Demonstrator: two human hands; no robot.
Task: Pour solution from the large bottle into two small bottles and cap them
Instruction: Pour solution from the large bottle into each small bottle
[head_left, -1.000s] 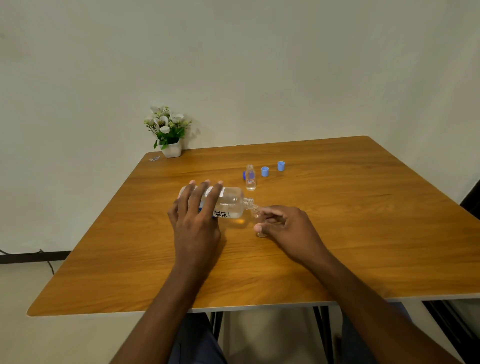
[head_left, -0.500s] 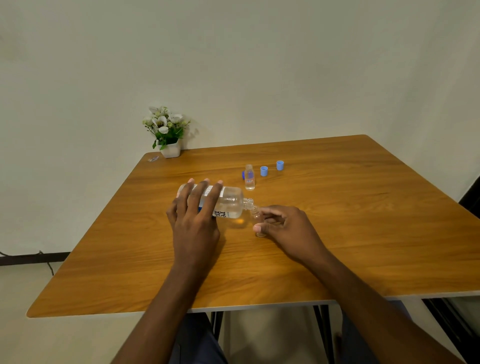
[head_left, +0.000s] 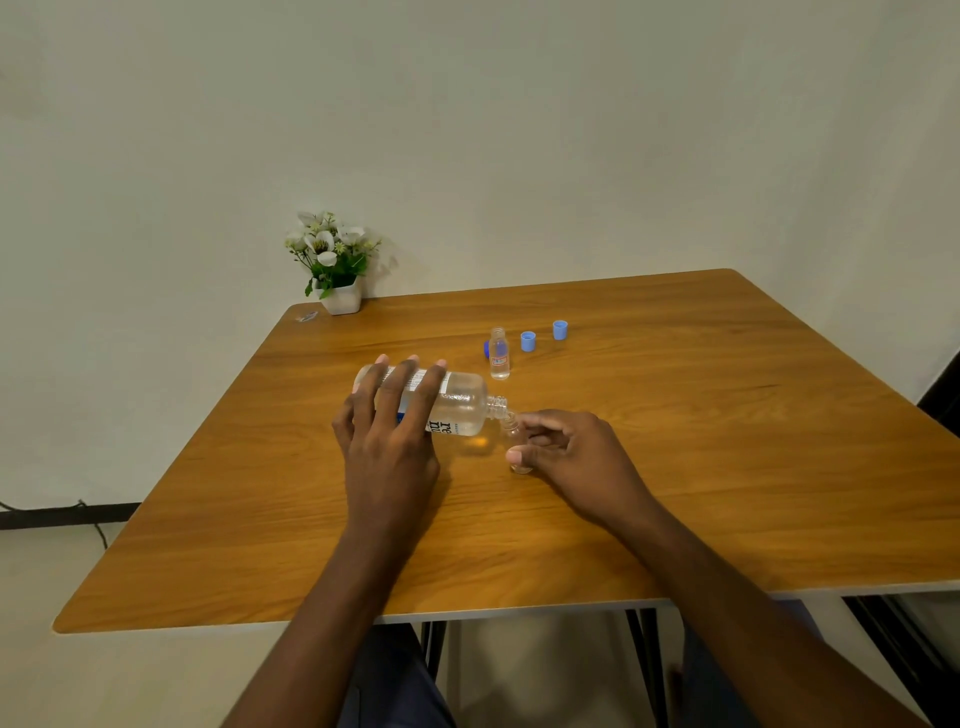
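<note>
Your left hand (head_left: 387, 447) grips the large bottle (head_left: 457, 405), tipped nearly flat above the tabletop (head_left: 675, 415), its mouth at the neck of a small bottle (head_left: 513, 427) that your right hand (head_left: 576, 452) pinches upright. The other small bottle (head_left: 499, 356) stands uncapped behind, near two light-blue caps (head_left: 528, 341). This looks like the second pour; next, level the large bottle gently, then fetch caps.

The left hand (head_left: 389, 447) stretches its fingertips slightly farther over the tipped large bottle (head_left: 462, 408), whose base edges a little leftward. The right hand (head_left: 576, 452), pinching the small bottle (head_left: 511, 428), nudges barely left.
</note>
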